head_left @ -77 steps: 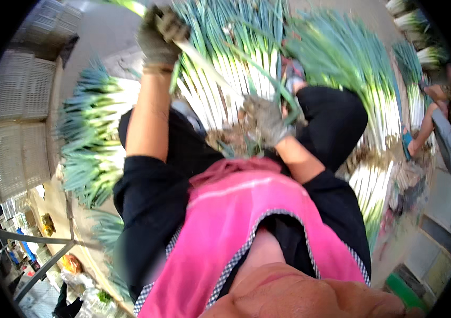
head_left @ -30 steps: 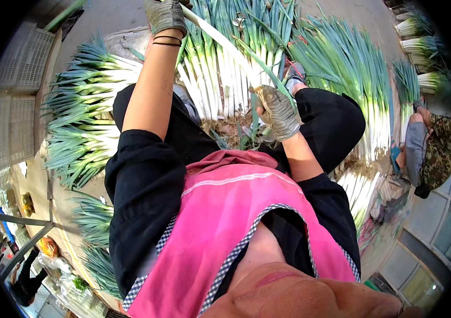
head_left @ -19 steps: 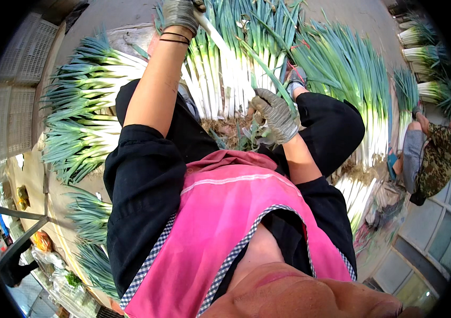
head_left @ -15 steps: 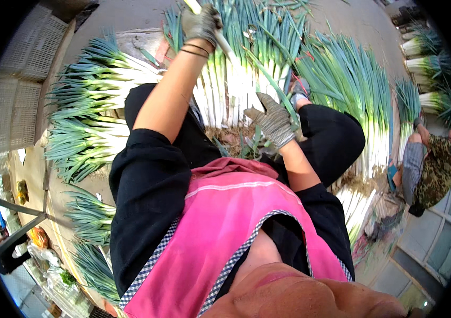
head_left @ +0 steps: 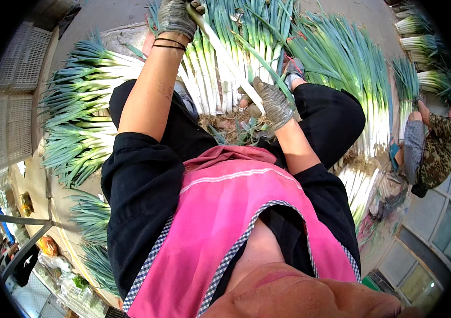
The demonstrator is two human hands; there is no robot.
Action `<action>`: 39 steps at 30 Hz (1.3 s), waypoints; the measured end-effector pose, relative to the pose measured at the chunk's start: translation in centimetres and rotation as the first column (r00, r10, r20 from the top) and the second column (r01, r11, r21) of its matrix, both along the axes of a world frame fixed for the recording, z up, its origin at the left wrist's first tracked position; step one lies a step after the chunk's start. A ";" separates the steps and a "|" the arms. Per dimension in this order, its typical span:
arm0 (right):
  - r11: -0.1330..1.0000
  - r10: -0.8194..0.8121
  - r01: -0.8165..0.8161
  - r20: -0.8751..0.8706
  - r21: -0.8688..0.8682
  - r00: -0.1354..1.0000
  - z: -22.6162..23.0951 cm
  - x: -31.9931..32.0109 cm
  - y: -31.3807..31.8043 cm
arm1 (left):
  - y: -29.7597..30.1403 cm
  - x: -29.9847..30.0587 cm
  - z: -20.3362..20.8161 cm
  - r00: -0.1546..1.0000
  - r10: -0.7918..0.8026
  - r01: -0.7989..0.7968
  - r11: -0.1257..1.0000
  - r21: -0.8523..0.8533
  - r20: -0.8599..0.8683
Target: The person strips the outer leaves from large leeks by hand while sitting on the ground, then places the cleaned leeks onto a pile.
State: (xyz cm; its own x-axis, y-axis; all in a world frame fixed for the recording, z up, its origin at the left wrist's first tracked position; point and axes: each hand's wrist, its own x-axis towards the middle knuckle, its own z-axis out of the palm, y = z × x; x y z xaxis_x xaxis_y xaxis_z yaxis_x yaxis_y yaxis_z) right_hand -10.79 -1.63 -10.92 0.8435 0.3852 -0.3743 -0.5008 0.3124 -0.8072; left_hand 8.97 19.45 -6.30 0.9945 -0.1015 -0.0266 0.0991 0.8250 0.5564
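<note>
A long green onion (head_left: pixel 229 62) slants between my two gloved hands, its white shaft running down to the root end. My left hand (head_left: pixel 177 18), in a grey glove, is closed round its upper part near the top edge of the view. At the root end my right hand (head_left: pixel 274 103), gloved too, has its fingers closed round the shaft. Beyond and below the onion lies a bed of green onions (head_left: pixel 209 87) with white shafts toward me. Loose leaf scraps (head_left: pixel 241 130) and roots lie between my legs.
Piles of green onions lie at my left (head_left: pixel 77 95) and right (head_left: pixel 355 79). Plastic crates (head_left: pixel 21 116) stand at the far left. Another person (head_left: pixel 432 148) sits at the right edge near more bundles (head_left: pixel 421 47). A metal frame (head_left: pixel 24 244) stands lower left.
The onion's root end has swung down toward me, and my left hand has moved left and up. My right hand, fingers spread before, has closed on the root end.
</note>
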 end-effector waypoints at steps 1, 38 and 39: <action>1.000 0.005 -0.004 -0.037 0.016 0.999 0.1 0.1 -0.2 | -0.8 -0.6 1.1 0.991 0.128 -0.123 0.986 0.113 -0.034; 0.227 0.495 0.473 0.519 -0.851 0.697 4.5 0.4 -1.9 | -0.2 3.9 -5.2 0.879 0.403 -0.332 0.901 0.279 -0.256; 0.240 0.450 0.468 0.525 -0.851 0.723 2.8 0.9 -2.0 | -3.2 1.1 -3.5 0.909 0.345 -0.269 0.914 0.305 -0.234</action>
State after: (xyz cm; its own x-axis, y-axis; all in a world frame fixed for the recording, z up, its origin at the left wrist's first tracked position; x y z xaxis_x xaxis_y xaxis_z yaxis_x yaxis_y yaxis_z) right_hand -9.91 -3.63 -8.10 0.9803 0.1502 0.1286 0.1949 -0.8445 -0.4989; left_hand 10.06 16.26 -9.76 0.9227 0.2564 -0.2878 0.0457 0.6687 0.7421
